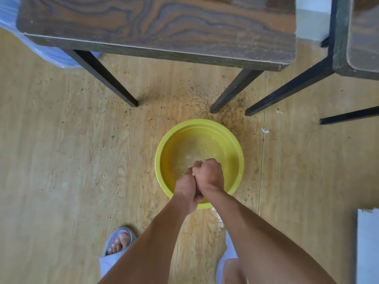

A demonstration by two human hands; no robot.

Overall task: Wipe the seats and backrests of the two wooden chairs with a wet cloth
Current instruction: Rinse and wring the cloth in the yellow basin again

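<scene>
Two wooden chairs stand ahead of me. One brown grained seat (155, 23) fills the top of the view, and a second seat (363, 37) shows at the top right edge. No backrests are in view. On the floor below sits a yellow basin (164, 152) with shallow, rippling water. Over its near half, my left hand (185, 188) and my right hand (208, 174) are clenched into fists pressed tight together. Only a pale sliver of the cloth (192, 173) shows between them; the rest is hidden inside the fists.
Black chair legs (106, 78) slant down to the floor just beyond the basin. Crumbs and dirt speckle the wooden floor (61, 140) around it. A plastic-wrapped object (47, 52) lies at the top left, a white object (368, 247) at the right edge. My slippered foot (120, 241) is near.
</scene>
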